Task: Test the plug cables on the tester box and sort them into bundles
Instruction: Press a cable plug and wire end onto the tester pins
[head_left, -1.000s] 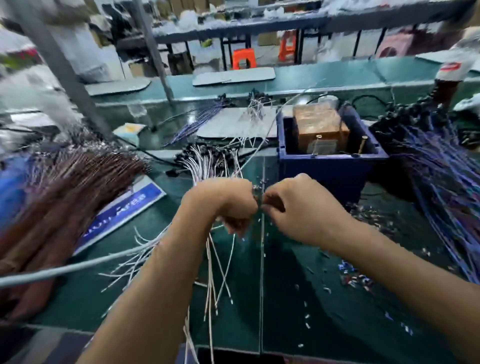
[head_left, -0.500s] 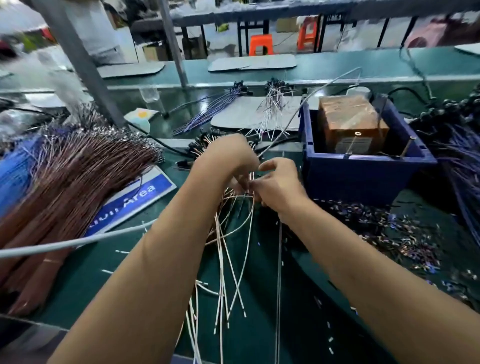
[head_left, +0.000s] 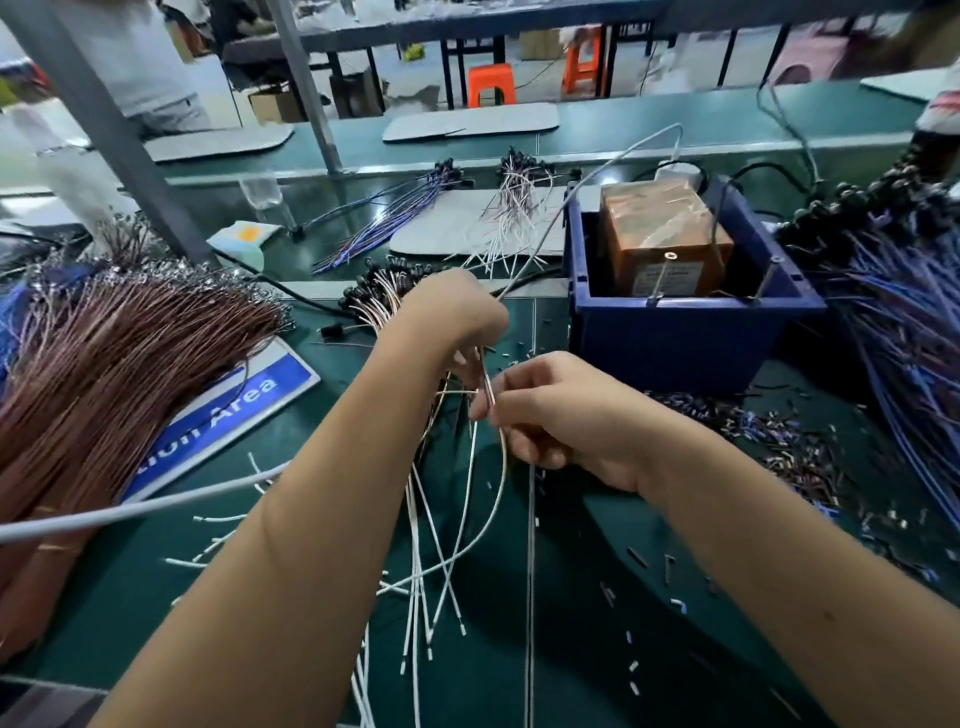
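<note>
My left hand (head_left: 451, 317) grips a loose bunch of thin white plug cables (head_left: 431, 525) whose free ends trail toward me over the green bench. Just right of it, my right hand (head_left: 561, 415) pinches one or two of those cables between thumb and forefinger. A pile of white cables with black plugs (head_left: 384, 288) lies behind my left hand. The tester box (head_left: 665, 239), brown and wrapped in film, sits inside a blue bin (head_left: 685, 332) to the right of my hands.
A large fan of brown wires (head_left: 114, 353) fills the left, over a blue "Area" sign (head_left: 228, 415). Blue wires (head_left: 904, 332) are heaped at the right. Two smaller bundles (head_left: 395, 208) lie on a white board behind. Cut wire scraps (head_left: 779, 441) litter the bench.
My hands went forward to the cable pile, then came back toward me holding white cables. The right hand now sits lower, pinching cables below the left.
</note>
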